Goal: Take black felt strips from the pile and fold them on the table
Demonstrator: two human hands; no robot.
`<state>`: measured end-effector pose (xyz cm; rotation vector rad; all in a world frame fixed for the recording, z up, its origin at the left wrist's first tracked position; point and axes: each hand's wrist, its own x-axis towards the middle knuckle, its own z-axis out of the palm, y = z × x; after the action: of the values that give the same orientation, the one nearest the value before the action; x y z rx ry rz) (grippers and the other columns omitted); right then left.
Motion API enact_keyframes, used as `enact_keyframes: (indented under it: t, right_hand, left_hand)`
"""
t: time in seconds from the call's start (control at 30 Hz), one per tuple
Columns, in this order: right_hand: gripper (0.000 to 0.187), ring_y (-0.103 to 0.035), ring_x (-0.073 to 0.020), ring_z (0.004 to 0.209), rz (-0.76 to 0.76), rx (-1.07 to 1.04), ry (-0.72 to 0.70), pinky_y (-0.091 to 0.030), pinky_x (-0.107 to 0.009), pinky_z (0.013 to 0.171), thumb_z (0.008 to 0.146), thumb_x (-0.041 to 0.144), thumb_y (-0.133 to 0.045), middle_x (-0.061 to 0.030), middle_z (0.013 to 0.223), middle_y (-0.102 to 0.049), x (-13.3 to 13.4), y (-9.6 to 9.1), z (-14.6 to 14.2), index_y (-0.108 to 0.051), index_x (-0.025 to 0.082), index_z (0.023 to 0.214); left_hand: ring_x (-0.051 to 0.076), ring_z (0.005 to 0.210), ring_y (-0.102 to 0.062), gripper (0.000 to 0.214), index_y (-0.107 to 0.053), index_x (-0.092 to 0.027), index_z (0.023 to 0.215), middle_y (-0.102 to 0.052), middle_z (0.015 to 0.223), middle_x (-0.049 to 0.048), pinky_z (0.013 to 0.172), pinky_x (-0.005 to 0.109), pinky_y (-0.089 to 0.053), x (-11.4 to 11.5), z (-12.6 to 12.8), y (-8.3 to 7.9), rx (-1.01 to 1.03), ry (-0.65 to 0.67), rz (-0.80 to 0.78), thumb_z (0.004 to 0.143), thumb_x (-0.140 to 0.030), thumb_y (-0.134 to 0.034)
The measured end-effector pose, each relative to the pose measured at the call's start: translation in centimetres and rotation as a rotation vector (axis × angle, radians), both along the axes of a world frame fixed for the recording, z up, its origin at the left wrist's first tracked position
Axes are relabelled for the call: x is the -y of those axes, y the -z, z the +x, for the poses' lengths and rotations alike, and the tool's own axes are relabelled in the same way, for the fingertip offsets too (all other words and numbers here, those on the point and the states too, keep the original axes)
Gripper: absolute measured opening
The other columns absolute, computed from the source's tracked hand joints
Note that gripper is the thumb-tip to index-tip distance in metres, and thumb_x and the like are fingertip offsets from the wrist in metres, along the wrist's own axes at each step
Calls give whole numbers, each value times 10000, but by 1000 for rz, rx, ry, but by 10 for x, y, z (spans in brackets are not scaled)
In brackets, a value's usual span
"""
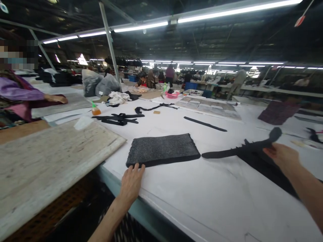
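A dark grey, coarse-textured fabric panel lies flat on the white tabletop, with a smooth black band along its near edge. My left hand rests at the panel's near left corner, fingertips stretched out over the band. To the right, my right hand is closed on a black fabric strip, near the strip's rounded far end. The strip's other end reaches close to the panel's right corner. Beneath the strip and my right forearm lies a larger black fabric piece, partly hidden.
Behind the panel lie a single black strip, tangled black strips and a small tan block. A bottle of amber liquid stands farther left. A stained board borders the table. Someone in a purple sleeve works at left.
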<state>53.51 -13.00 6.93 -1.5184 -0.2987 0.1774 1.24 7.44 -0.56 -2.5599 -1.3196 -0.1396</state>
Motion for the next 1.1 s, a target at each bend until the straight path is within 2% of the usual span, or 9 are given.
enact_keyframes:
  t: [0.13,0.27,0.33,0.43,0.5,0.6,0.7,0.8,1.1]
  right_hand:
    - [199,-500,-119,530,45,-73,128,-491,-378,582,676,274,-627,13,632,-474,2,-8,-12,-431,257,648]
    - [167,-523,-119,588,17,-56,-105,-498,-327,606,634,301,-661,2,677,-534,-27,6,-79,-540,203,697]
    - [234,-528,-129,601,-28,3,-200,-487,-301,595,608,340,-691,11,668,-547,-43,17,-126,-581,185,745]
    - [266,-529,-150,644,-244,377,-431,-454,-288,621,760,432,-551,2,679,-570,-63,33,-202,-604,174,801]
    - [257,-534,-159,679,-305,611,-550,-436,-281,645,844,386,-453,-11,715,-587,-74,45,-250,-601,179,810]
    - [238,-536,-146,735,-390,987,-698,-417,-257,674,910,247,-385,-23,785,-585,-88,63,-306,-588,191,800]
    - [179,-525,-158,742,-541,1357,-774,-407,-261,662,876,134,-447,-33,784,-570,-98,79,-337,-577,189,765]
    - [144,-514,-171,733,-591,1525,-849,-411,-280,655,827,75,-479,-38,800,-563,-102,88,-348,-572,179,791]
    - [285,-541,-190,829,-453,1440,-912,-447,-296,723,837,32,-396,-78,921,-599,-87,93,-342,-603,161,983]
  left_hand:
    - [298,1063,-520,460,-620,-146,1096,-615,1089,133,907,434,-418,2,2,-3,99,8,8,769,38,-352]
    - [289,1108,-507,441,-650,-145,1027,-622,1113,132,950,444,-391,13,13,-8,369,45,-108,741,31,-364]
    - [252,1020,-565,365,-661,-165,988,-653,1052,104,913,398,-430,22,23,-12,612,89,-355,772,-42,-394]
    - [207,770,-629,263,-659,-153,921,-687,879,92,721,324,-508,34,40,-20,1016,110,-864,816,-317,-482]
    - [196,677,-630,416,-639,-118,883,-684,827,116,617,295,-511,38,47,-26,1221,49,-1139,764,-505,-543]
    - [194,661,-642,529,-601,-98,864,-682,800,137,590,277,-512,35,46,-31,1351,-122,-1337,711,-604,-575]
    - [169,587,-625,366,-585,-121,810,-661,679,65,543,252,-498,25,34,-26,1235,-246,-1282,726,-477,-605]
    - [134,506,-572,109,-564,-150,776,-577,548,-29,480,215,-457,15,19,-14,1073,-257,-1151,688,-209,-591]
    - [124,672,-569,351,-626,-157,854,-620,699,-17,668,233,-444,23,10,-4,767,-91,-701,622,35,-447]
